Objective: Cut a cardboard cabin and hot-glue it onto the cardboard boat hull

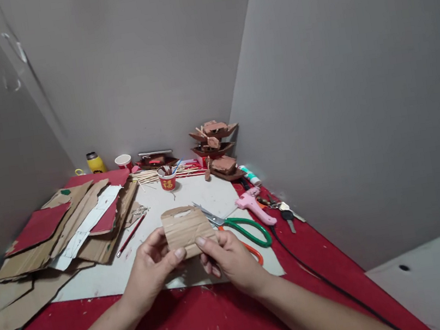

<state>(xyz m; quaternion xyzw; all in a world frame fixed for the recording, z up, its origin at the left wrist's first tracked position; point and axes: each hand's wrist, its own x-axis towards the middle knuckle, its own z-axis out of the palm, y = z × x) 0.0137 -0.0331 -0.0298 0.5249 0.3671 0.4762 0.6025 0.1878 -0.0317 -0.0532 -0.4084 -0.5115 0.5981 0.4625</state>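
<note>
Between my two hands I hold a small piece of cardboard [187,230], tan and creased, with a pale torn patch along its top edge. My left hand [154,260] pinches its lower left side, thumb in front. On the lower right, my right hand [229,254] grips it the same way, thumb pressed on its face. Just beyond my right hand lie scissors with green handles [250,231], their blades pointing away to the left. An orange handle [254,252] shows partly from behind that hand. Below everything is a white board [97,282] on a red cloth.
Cardboard sheets [92,250] pile up at left, near a pencil [131,235]. A red paper cup [167,179] with brushes stands behind, before thin sticks [147,176]. Brown model boats [224,167] stack at the back right. A pink glue gun [256,206], its cord and keys [287,215] lie right.
</note>
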